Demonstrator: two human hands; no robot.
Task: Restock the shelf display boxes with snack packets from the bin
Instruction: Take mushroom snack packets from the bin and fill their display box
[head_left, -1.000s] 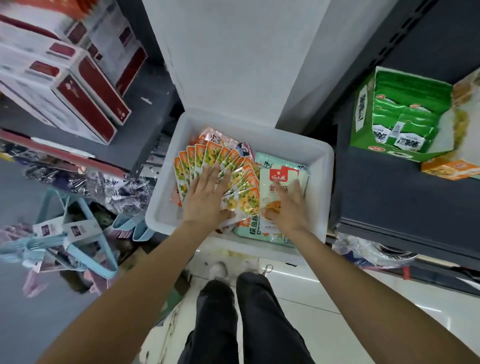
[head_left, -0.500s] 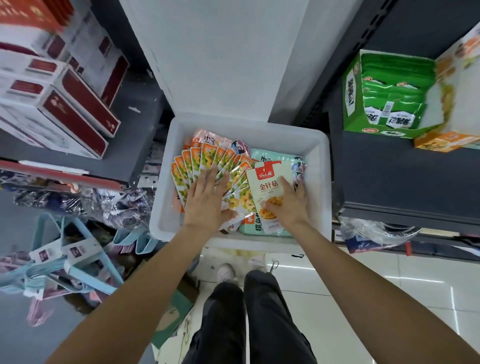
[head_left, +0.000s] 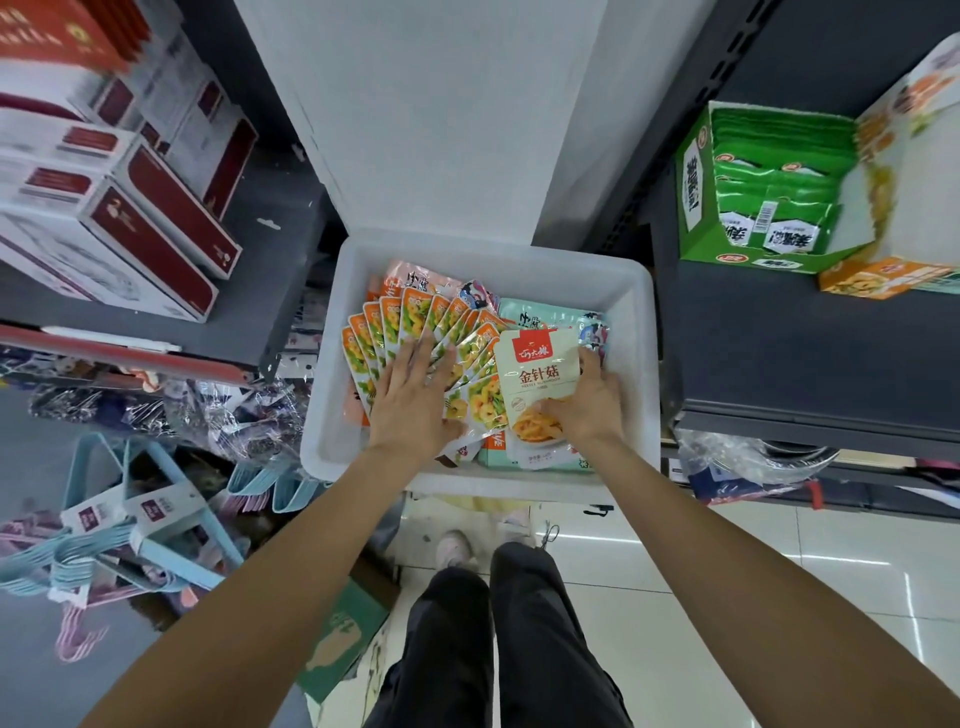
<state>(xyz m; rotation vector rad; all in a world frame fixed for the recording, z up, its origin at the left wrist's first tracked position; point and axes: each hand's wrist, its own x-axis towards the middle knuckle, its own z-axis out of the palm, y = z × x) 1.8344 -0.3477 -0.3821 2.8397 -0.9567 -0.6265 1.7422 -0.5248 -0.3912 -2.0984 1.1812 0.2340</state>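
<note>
I am looking down into the white plastic bin (head_left: 631, 332), which sits between two dark grey shelves. My left hand (head_left: 410, 400) lies flat, fingers straight and spread, pressing on a fan of orange-and-green snack packets (head_left: 415, 322) on the left side of the bin. My right hand (head_left: 589, 400) pinches the near end of a cream snack packet (head_left: 537, 369), thumb on its face and fingers curled behind its right edge. That packet carries a red label panel with white script I cannot make out, and below it the large characters 金针菇; the small line underneath is too fine to read. Beneath it lie pale teal packets (head_left: 540, 314). On the right shelf (head_left: 779, 353), far from me, stands an open green cardboard display box (head_left: 698, 218) stacked with green packets, with an orange-and-white display box (head_left: 883, 275) touching its right side. On the left shelf are white-and-maroon cartons (head_left: 156, 223).
</note>
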